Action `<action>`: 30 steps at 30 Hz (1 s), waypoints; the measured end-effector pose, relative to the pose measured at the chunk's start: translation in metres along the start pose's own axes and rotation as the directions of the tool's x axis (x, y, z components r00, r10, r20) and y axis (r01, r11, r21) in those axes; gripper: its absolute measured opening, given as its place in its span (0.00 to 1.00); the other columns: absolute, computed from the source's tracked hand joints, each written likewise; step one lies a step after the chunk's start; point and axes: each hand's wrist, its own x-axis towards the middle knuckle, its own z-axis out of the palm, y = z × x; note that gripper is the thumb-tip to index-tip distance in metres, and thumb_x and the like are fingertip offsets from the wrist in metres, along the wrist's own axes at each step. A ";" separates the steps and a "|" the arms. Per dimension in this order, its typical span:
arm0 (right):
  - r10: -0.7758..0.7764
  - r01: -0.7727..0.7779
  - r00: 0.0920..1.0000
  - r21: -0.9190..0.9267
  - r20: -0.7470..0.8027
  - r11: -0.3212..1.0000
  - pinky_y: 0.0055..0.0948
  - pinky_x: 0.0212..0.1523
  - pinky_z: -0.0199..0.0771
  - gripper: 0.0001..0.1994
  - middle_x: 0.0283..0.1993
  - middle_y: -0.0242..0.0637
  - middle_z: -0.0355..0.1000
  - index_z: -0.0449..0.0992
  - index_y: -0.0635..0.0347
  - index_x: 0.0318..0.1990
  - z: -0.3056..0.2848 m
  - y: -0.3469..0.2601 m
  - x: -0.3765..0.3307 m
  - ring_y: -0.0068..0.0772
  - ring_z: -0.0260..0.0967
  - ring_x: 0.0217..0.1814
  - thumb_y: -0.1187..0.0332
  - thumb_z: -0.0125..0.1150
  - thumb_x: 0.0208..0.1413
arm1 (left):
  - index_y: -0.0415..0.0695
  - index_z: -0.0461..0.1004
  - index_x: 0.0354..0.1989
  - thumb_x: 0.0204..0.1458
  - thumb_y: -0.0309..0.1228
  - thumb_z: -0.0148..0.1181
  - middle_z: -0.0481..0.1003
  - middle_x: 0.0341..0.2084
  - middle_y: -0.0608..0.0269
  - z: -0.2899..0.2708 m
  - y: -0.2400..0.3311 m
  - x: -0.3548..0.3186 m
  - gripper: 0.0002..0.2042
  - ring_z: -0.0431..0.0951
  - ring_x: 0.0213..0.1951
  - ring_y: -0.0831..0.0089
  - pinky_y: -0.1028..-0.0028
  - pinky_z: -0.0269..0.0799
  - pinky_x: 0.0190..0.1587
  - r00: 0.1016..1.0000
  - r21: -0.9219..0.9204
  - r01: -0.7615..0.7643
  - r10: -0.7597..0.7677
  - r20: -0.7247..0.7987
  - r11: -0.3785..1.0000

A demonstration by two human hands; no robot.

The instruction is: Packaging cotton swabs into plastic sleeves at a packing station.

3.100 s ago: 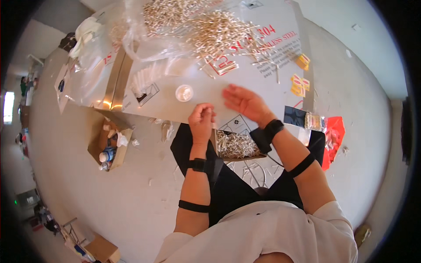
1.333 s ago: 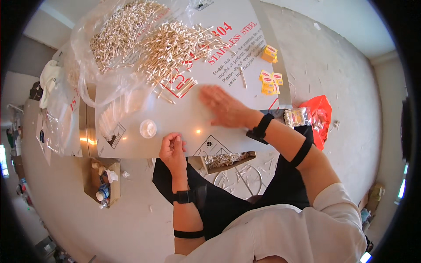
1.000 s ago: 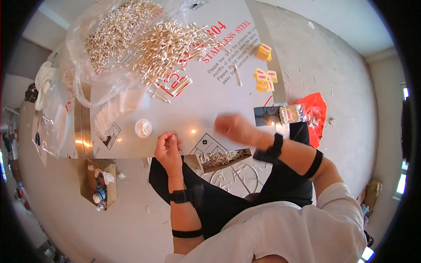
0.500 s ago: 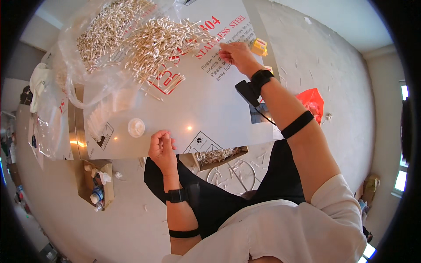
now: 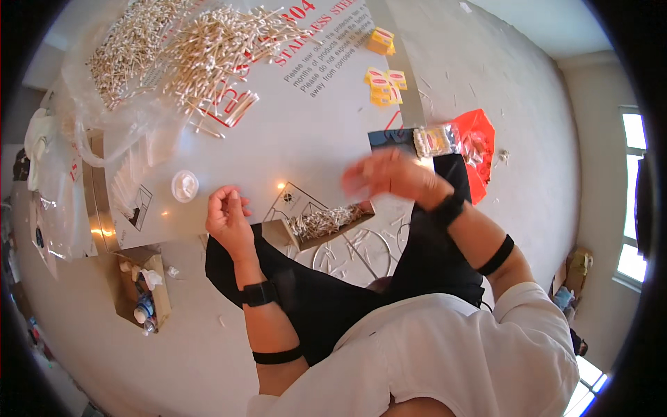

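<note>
My left hand (image 5: 228, 214) rests by the table's near edge with its fingers curled and the thumb against them; whatever they hold, if anything, is hidden. To its left stands a small round white tub (image 5: 185, 186) with pale stuff inside. My right hand (image 5: 392, 178) is smeared by motion above the table's near right corner, so its fingers cannot be read. Just beyond it lies a small clear packet of cotton swabs (image 5: 433, 141). Farther off, a big loose heap of cotton swabs (image 5: 226, 59) spreads over the film-covered metal table (image 5: 313, 132).
Yellow printed cards (image 5: 383, 86) and a yellow stack (image 5: 381, 40) lie along the right edge. A red plastic bag (image 5: 479, 156) hangs there. Clear flat bags (image 5: 132, 177) lie left. Below the near edge are a carton of swabs (image 5: 326, 224) and a carton with bottles (image 5: 161, 299).
My right hand has swung back toward me from beside the far swab heap to the near right corner. The view has shifted; my left hand keeps its curled pose.
</note>
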 end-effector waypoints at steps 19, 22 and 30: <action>0.494 -0.500 0.865 -0.213 -0.087 0.839 0.38 0.58 0.72 0.18 0.55 0.47 0.73 0.72 0.68 0.53 0.035 0.002 -0.001 0.39 0.73 0.57 0.63 0.54 0.64 | 0.40 0.75 0.39 0.59 0.25 0.58 0.76 0.31 0.66 -0.004 -0.009 -0.001 0.03 0.75 0.28 0.81 0.82 0.70 0.25 1.000 -0.128 -0.005 0.005 0.002 0.992; -0.073 0.079 0.996 0.175 -0.043 0.981 0.42 0.61 0.70 0.17 0.57 0.49 0.72 0.71 0.68 0.53 0.022 -0.002 0.044 0.43 0.70 0.60 0.64 0.53 0.64 | 0.39 0.75 0.39 0.59 0.26 0.57 0.76 0.31 0.65 -0.003 -0.002 -0.003 0.04 0.75 0.28 0.80 0.81 0.71 0.26 1.000 -0.127 -0.019 0.017 -0.022 0.992; -0.049 0.058 0.998 0.328 -0.037 0.943 0.46 0.62 0.69 0.17 0.61 0.42 0.69 0.68 0.62 0.59 0.059 0.007 0.163 0.41 0.68 0.63 0.66 0.50 0.65 | 0.41 0.68 0.26 0.62 0.33 0.52 0.69 0.21 0.65 -0.004 0.012 -0.003 0.13 0.70 0.22 0.77 0.80 0.60 0.20 0.996 -0.460 0.044 -0.077 -0.054 0.887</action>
